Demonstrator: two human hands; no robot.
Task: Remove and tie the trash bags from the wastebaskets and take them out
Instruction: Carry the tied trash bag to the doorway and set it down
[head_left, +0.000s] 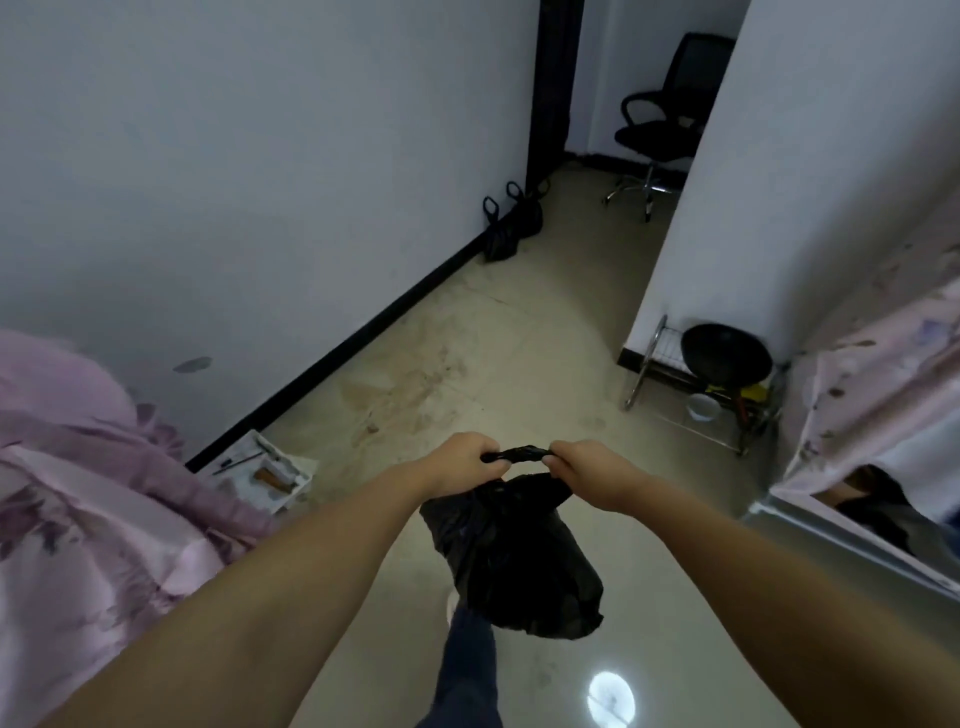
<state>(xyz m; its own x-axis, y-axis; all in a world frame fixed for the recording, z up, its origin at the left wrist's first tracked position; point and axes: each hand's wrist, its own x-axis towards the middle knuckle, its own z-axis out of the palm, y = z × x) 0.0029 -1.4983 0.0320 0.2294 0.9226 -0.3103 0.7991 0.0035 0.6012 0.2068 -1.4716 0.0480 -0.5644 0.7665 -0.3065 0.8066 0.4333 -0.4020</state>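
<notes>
From the head camera, both bare forearms reach forward and slightly down from the lower corners, converging near the middle of the frame. The left hand (464, 464) sits at about 9 o'clock of the bag's neck, knuckles up, fingers curled into a fist around one end of the twisted plastic. The right hand (592, 466) mirrors it at 3 o'clock, also fisted, gripping the other end. Between the two fists the twisted neck is stretched into a short, taut, nearly level band — the fingers of each hand wrap over it, so the fingertips themselves are hidden underneath.

The black trash bag (514, 558) hangs from that band toward 6 o'clock, clear of the floor (519, 332), its body bulging and tilted a little to the right. Just below it, at 6 o'clock, a dark trouser leg (467, 670) shows.

Farther off, at about 12 o'clock, two more black bags (511, 226) stand against the wall's dark baseboard beside a doorway. At 1 o'clock, beyond the doorway, is a black office chair (665, 124). At 3 o'clock a metal rack (670, 364) holds a dark pan (726, 354) — it stands at the foot of a white wall. Pink floral fabric (78, 493) fills the 9 o'clock edge, with a white tray (267, 475) of small items on the floor just beside it.
</notes>
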